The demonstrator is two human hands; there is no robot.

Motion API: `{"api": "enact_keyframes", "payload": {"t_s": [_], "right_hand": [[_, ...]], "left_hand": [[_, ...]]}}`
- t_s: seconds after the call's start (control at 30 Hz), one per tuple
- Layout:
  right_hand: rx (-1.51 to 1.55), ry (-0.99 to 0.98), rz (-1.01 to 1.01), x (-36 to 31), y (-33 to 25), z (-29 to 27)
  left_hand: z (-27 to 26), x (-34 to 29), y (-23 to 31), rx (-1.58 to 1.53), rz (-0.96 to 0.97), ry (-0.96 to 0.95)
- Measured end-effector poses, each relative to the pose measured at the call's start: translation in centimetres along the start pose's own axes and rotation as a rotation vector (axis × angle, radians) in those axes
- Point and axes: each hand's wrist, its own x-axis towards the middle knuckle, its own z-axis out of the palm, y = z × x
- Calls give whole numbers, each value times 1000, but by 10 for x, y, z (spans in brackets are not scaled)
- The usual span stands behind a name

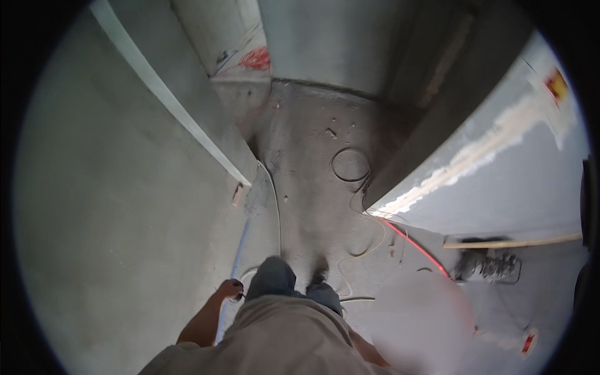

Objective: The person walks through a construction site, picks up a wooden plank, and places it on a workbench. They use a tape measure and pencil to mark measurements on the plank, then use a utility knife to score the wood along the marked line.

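Observation:
My left hand [230, 289] hangs beside my left thigh, close to the grey wall. Its fingers are curled around something small and dark that I cannot make out. A blue strip or hose [239, 250] runs along the floor just behind that hand. Of my right arm only part of the forearm [369, 350] shows, at the lower edge. My right hand is out of sight. A pale, blurred rounded patch [415, 319] covers the area beside that forearm, and I cannot tell what it is.
Grey walls [112, 169] stand at left and right [500, 169]. Cables lie across the concrete floor, one in a loop [350, 165]. A red hose [419, 245] leads to a small metal machine [490, 267] at right. A red tangle [256, 59] lies in the far corner.

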Motion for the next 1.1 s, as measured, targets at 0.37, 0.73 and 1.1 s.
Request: {"api": "enact_keyframes", "payload": {"t_s": [0.37, 0.73, 1.1], "right_hand": [[1049, 143, -232, 222, -316, -448], [893, -47, 47, 331, -602, -561], [-890, -80, -855, 659, -920, -616]], "left_hand": [[-45, 264, 176, 27, -129, -314], [-382, 447, 569, -118, 249, 104], [-477, 662, 434, 99, -294, 195]]}}
